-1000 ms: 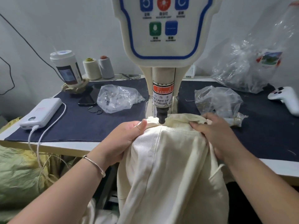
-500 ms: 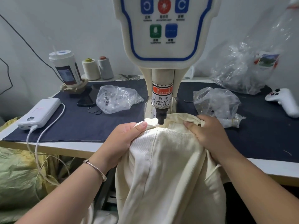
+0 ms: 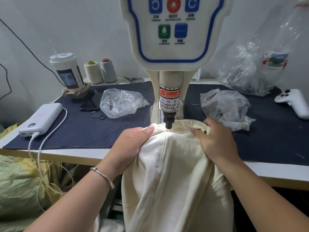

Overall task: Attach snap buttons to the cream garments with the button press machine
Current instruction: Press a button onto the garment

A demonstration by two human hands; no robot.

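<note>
A cream garment (image 3: 175, 173) hangs over the table's front edge, its upper hem lying under the black punch tip (image 3: 168, 123) of the cream button press machine (image 3: 172, 30). My left hand (image 3: 132, 144) grips the hem just left of the punch, thumb on top. My right hand (image 3: 215, 141) pinches the hem to the right of it, beside a dark snap button (image 3: 205, 131) set in the fabric. The lower die is hidden under the cloth.
A dark blue cloth (image 3: 83, 129) covers the table. On it lie a bag of snap parts (image 3: 120, 102), a second crumpled bag (image 3: 224, 104), a power bank (image 3: 41, 119) with cable, a phone (image 3: 91, 102), a cup (image 3: 66, 71), thread cones (image 3: 100, 71) and a white controller (image 3: 294, 102).
My right hand has slid left along the hem toward the punch, gathering the fabric. My left hand has stayed gripping the hem.
</note>
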